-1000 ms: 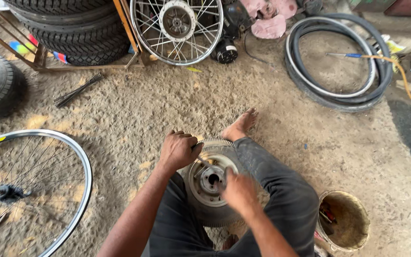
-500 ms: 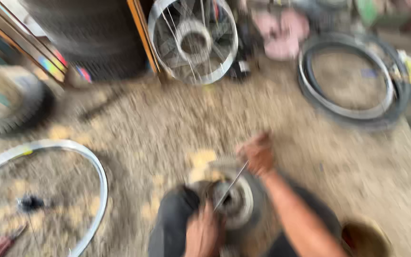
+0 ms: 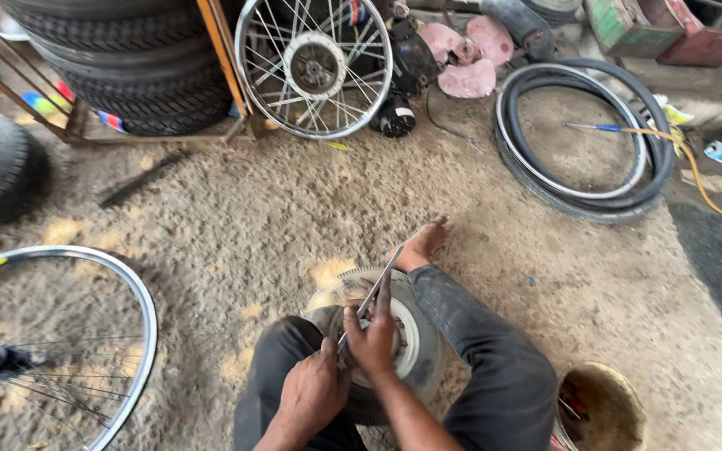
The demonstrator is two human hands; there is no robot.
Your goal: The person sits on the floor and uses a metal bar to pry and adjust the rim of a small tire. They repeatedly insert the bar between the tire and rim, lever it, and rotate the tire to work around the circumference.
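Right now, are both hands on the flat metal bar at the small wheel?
Yes: the left hand and right hand both grip the flat metal bar over the small wheel.

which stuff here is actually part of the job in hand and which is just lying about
In use:
- small wheel with tyre, between the person's legs
- thin metal bar, held by the right hand
- left hand, low on the bar

Lying about:
- spoked wheel leaning on the rack
- bare rim on the ground
- loose tyre
- stacked tyres
- bucket
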